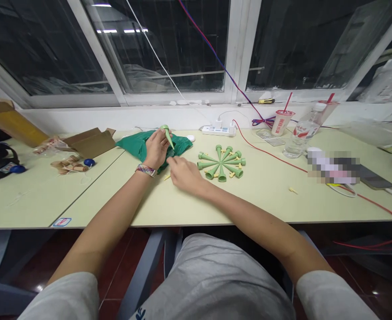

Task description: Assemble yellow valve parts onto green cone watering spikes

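L hand (155, 149) gripping 1 green plastic cone (168, 136), R hand (184, 174) loose, empty, just beside green plastic bag (132, 144), 1 small yellow peg (167, 177) by R fingers (174, 164), 9 green cones (212, 165) in radial ring on table (265, 191), tips inward, R of bag

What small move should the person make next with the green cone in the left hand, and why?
Probably lay the green plastic cone from the left hand into the ring of matching cones on the table, because it matches them in shape and colour.
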Available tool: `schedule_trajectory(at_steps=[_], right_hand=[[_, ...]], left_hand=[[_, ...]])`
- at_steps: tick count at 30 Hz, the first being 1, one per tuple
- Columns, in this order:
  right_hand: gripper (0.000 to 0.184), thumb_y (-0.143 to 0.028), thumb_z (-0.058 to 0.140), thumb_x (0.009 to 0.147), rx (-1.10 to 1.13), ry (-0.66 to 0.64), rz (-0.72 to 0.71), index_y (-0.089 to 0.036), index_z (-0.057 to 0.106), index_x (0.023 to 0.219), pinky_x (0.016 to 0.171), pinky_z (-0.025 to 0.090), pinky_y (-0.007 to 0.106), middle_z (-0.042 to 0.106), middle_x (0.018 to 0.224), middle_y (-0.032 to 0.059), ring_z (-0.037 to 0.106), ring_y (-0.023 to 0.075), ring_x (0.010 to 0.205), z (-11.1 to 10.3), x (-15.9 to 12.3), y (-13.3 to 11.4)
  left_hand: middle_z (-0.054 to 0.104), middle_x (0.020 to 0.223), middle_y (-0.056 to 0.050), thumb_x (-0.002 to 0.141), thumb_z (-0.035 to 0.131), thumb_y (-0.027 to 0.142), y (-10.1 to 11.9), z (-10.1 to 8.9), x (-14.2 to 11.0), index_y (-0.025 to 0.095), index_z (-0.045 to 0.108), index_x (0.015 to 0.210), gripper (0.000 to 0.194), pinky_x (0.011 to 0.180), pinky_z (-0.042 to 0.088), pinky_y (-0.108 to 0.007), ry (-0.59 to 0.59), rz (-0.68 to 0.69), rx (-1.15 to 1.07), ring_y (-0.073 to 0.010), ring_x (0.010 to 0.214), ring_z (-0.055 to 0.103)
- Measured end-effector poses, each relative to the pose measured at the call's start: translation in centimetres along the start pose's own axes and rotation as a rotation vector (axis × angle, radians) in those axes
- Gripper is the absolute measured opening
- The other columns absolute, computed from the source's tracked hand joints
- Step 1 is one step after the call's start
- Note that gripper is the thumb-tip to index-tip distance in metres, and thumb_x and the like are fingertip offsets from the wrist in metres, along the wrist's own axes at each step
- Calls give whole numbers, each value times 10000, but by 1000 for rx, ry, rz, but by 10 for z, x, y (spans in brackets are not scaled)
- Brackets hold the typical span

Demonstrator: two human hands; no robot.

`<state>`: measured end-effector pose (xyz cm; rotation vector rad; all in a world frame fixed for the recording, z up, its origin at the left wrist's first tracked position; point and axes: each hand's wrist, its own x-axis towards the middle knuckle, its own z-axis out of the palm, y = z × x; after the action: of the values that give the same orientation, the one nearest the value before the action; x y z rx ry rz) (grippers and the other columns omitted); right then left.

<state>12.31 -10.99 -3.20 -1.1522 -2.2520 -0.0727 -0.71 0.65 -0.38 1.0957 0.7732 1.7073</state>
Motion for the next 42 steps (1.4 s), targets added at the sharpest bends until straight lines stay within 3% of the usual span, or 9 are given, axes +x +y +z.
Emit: schedule_trajectory(at_steps=[4, 10, 13, 16, 20, 25, 28, 31, 42], right_hand=[[240, -66, 471, 984, -31, -180, -202, -175, 655, 1092, 937, 528, 407, 697, 1163, 130, 610, 292, 1086, 23, -2, -2], [188, -106, 519, 995, -45, -183, -191, -186, 687, 1024, 903, 503, 385, 672, 1079, 114, 593, 268, 1012, 12, -16, 6], [162, -153, 529, 1004, 50, -116, -178, -187, 684, 972, 907, 493, 374, 655, 1031, 98, 596, 253, 988, 0, -23, 11], [191, -179, 489, 1021, 271, 40, -111, -197, 678, 999, 904, 499, 345, 650, 1041, 75, 623, 213, 972, -10, -24, 25], [108, -224, 576, 945, 565, 287, 67, -201, 666, 1001, 864, 546, 326, 674, 1013, 45, 666, 172, 874, -27, -24, 61], [123, -315, 688, 852, 719, 484, 290, -218, 685, 927, 828, 595, 344, 710, 930, 28, 694, 185, 851, -60, -38, 99], [170, -334, 708, 829, 780, 502, 345, -221, 715, 955, 846, 619, 365, 729, 934, 33, 720, 197, 877, -70, -47, 105], [197, -351, 703, 826, 827, 459, 338, -225, 714, 977, 843, 631, 370, 734, 925, 27, 729, 199, 885, -66, -49, 101], [100, -285, 627, 884, 620, 427, 179, -215, 682, 930, 786, 576, 332, 700, 954, 39, 679, 178, 832, -47, -49, 100]], left_hand=[[774, 975, -90, 906, 731, 329, -7, -13, 8, 190, 654, 930, 160, 750, 597, -251, 42, -98, -10, -154, 815, 715], [757, 984, -81, 863, 665, 226, -9, -15, 7, 193, 616, 917, 80, 716, 583, -250, -13, -204, -40, -138, 758, 693], [759, 994, -76, 818, 679, 188, -8, -11, 1, 192, 626, 924, 118, 753, 588, -247, -58, -207, 5, -141, 798, 715], [775, 1004, -82, 789, 707, 177, -8, -6, -7, 186, 642, 917, 144, 798, 597, -263, -115, -215, 23, -158, 847, 738], [790, 1010, -101, 778, 758, 203, -6, 6, -20, 164, 697, 973, 208, 897, 614, -334, -260, -247, 45, -190, 880, 758], [786, 1111, -107, 775, 833, 246, -3, 26, -44, 169, 755, 1158, 399, 964, 610, -375, -456, -288, 47, -222, 958, 773], [788, 1108, -109, 783, 870, 316, -6, 34, -56, 179, 771, 1159, 412, 980, 606, -405, -542, -329, 64, -253, 993, 776], [789, 1123, -131, 793, 876, 342, -13, 37, -63, 166, 778, 1149, 409, 994, 594, -407, -600, -330, 79, -270, 1054, 766], [782, 1137, -103, 843, 842, 349, -19, 40, -68, 195, 757, 1201, 399, 988, 594, -385, -599, -346, 63, -246, 1052, 763]])
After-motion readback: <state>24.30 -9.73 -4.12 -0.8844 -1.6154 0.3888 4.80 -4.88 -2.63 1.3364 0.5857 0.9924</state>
